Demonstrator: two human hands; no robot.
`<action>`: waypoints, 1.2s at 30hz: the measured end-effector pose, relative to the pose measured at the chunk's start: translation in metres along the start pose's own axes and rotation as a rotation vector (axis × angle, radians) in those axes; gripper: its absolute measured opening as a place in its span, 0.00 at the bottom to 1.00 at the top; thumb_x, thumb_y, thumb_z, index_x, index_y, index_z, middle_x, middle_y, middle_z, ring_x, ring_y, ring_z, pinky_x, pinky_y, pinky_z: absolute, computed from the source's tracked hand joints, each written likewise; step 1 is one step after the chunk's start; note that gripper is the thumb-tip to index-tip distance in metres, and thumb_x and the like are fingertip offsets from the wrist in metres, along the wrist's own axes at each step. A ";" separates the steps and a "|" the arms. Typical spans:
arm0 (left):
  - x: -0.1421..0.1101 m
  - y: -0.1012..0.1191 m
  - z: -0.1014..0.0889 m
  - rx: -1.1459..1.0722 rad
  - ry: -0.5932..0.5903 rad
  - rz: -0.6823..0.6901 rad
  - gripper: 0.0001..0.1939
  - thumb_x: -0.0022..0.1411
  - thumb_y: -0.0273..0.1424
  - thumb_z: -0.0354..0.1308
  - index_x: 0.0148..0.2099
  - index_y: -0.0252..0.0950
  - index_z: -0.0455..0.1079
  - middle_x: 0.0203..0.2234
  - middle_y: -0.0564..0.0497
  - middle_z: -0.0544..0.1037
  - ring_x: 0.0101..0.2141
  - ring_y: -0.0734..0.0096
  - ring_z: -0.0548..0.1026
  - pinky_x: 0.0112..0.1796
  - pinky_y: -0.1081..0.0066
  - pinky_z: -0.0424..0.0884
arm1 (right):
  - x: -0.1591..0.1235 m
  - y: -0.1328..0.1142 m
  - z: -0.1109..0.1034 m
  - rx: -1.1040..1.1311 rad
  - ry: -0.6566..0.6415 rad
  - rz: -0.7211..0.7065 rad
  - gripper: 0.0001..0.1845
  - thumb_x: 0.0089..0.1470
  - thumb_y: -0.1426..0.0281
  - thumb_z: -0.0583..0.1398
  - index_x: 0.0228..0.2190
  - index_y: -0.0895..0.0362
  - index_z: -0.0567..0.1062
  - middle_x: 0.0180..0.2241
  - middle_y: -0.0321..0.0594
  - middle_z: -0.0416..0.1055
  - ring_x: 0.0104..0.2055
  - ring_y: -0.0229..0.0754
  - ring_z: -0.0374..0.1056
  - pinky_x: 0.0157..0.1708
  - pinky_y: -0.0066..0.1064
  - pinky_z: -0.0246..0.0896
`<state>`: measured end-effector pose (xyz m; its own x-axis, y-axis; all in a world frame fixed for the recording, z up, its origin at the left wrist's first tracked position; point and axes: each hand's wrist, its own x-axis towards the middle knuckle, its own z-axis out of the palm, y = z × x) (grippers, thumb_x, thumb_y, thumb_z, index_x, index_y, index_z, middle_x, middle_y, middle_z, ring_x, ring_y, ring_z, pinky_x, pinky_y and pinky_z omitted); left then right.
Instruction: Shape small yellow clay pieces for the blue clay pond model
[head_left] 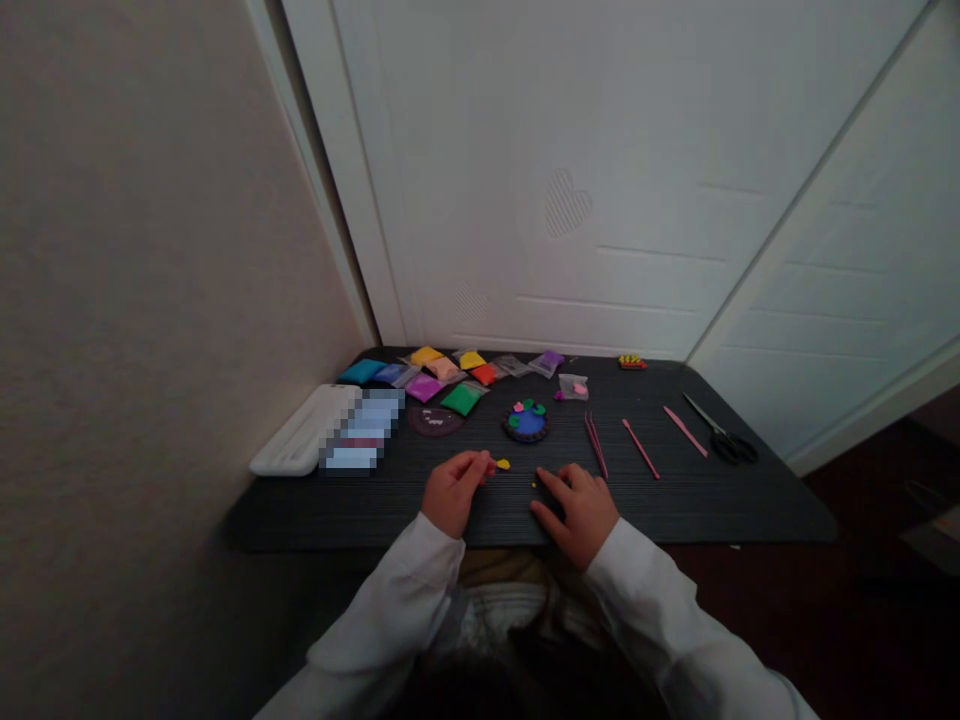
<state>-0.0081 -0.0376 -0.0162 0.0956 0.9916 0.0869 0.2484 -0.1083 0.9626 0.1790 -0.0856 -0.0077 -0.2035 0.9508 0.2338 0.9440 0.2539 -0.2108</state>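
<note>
My left hand (454, 490) rests on the dark table (712, 500), its fingertips pinched on a small yellow clay lump (502, 464). My right hand (578, 508) lies curled beside it, fingertips pressed by a tiny yellow speck (534, 485) on the table. Just beyond both hands sits a round blue clay disc (527, 421) with a dark rim and small green and pink pieces on top. A flat dark brown clay disc (436, 421) lies to its left.
Several coloured clay packets (450, 378) lie at the back left. A white tray (300, 432) sits at the far left. Pink modelling tools (640, 447) and black scissors (724, 432) lie to the right. A white door stands behind the table.
</note>
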 end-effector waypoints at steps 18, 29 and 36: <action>0.000 -0.002 0.001 -0.026 0.000 0.005 0.13 0.58 0.36 0.48 0.37 0.31 0.66 0.30 0.50 0.71 0.30 0.73 0.70 0.32 0.67 0.68 | 0.027 0.005 0.007 0.137 -0.082 -0.135 0.12 0.54 0.66 0.51 0.38 0.59 0.68 0.39 0.40 0.66 0.39 0.38 0.64 0.38 0.37 0.62; 0.000 -0.003 0.000 -0.008 0.003 0.033 0.13 0.58 0.36 0.48 0.36 0.31 0.66 0.30 0.50 0.71 0.30 0.74 0.70 0.32 0.67 0.68 | 0.031 0.003 0.009 0.162 -0.006 -0.070 0.12 0.54 0.66 0.51 0.38 0.59 0.67 0.40 0.41 0.66 0.39 0.38 0.64 0.39 0.37 0.62; 0.001 -0.007 0.000 0.032 0.003 0.068 0.13 0.58 0.36 0.48 0.37 0.31 0.66 0.30 0.50 0.72 0.30 0.74 0.71 0.31 0.67 0.69 | 0.030 0.003 0.008 0.136 -0.016 -0.043 0.12 0.54 0.66 0.51 0.38 0.59 0.67 0.39 0.40 0.66 0.38 0.37 0.65 0.38 0.36 0.62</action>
<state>-0.0097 -0.0355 -0.0231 0.1099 0.9822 0.1524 0.2717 -0.1772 0.9459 0.1735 -0.0546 -0.0087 -0.2487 0.9408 0.2301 0.8905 0.3156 -0.3278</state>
